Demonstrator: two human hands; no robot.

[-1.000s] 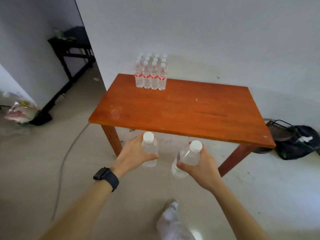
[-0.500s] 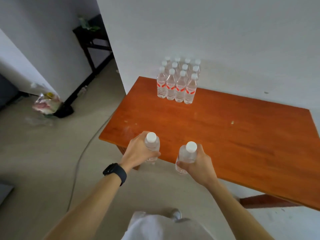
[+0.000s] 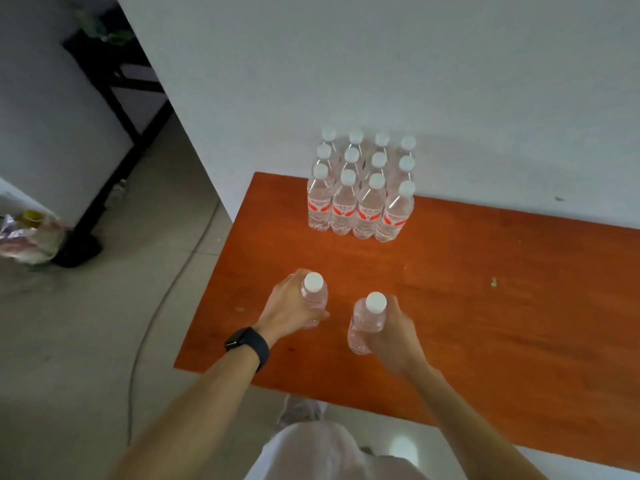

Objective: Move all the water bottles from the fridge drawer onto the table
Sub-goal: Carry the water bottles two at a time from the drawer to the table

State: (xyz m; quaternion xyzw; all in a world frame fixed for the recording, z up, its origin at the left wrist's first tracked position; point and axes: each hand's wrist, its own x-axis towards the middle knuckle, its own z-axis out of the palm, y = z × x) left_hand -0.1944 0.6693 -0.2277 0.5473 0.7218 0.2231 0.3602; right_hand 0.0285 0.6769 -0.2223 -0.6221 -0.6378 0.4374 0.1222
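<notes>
Left hand [image 3: 289, 308] grips a clear plastic bottle [image 3: 313, 299]; right hand [image 3: 391, 332] grips another [image 3: 367, 322], seemingly above the glossy wooden table [image 3: 485, 306]; capped bottles [image 3: 360, 192] cluster behind.

We read no words or numbers here. The grouped bottles [image 3: 360, 188] at the far edge of the table [image 3: 485, 323] carry red-and-white labels [image 3: 344, 210]. Their print is too blurred for us to make out.
</notes>
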